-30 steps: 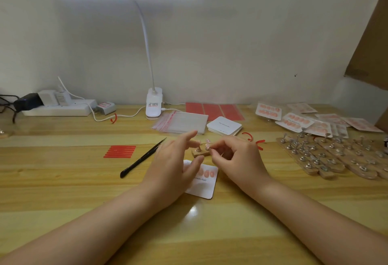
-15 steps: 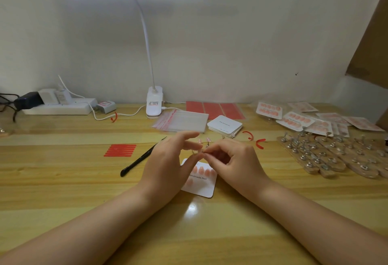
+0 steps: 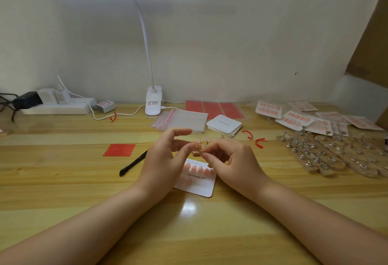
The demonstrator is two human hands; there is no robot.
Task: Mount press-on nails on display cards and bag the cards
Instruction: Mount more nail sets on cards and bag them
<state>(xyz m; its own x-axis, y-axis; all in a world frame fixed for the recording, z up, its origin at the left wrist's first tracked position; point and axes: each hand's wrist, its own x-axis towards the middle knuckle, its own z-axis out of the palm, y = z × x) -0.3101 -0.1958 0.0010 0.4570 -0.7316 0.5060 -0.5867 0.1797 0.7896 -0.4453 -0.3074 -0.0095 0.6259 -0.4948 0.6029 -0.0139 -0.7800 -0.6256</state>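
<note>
Press-on nails (image 3: 196, 169), glossy peach ovals, sit in a row on a white display card (image 3: 198, 185) with rounded corners, printed "Handmade Nail". The card lies flat on the light wooden desk (image 3: 63, 180), partly under both hands.

Going left to right: at the far left a white power strip (image 3: 56, 108) lies by the wall. Nearer, a small stack of red strips (image 3: 119, 149) lies flat, and a slim black tool (image 3: 133, 163) lies slanted just left of the left hand (image 3: 165, 164). That hand hovers above the card's left edge, index finger raised, thumb and curled fingers meeting around a small wooden nail stand (image 3: 197, 153). Two pale pink nails on thin metal posts rise above it. The right hand (image 3: 233, 161) has its fingers curled, its thumb and fingertip pinching a tiny piece too small to make out.

Beyond the hands lie clear bags (image 3: 184, 119) and a stack of blank white cards (image 3: 224, 125). At the far right lie bagged finished cards (image 3: 296, 118) and wooden stands with metal holders (image 3: 336, 155).
</note>
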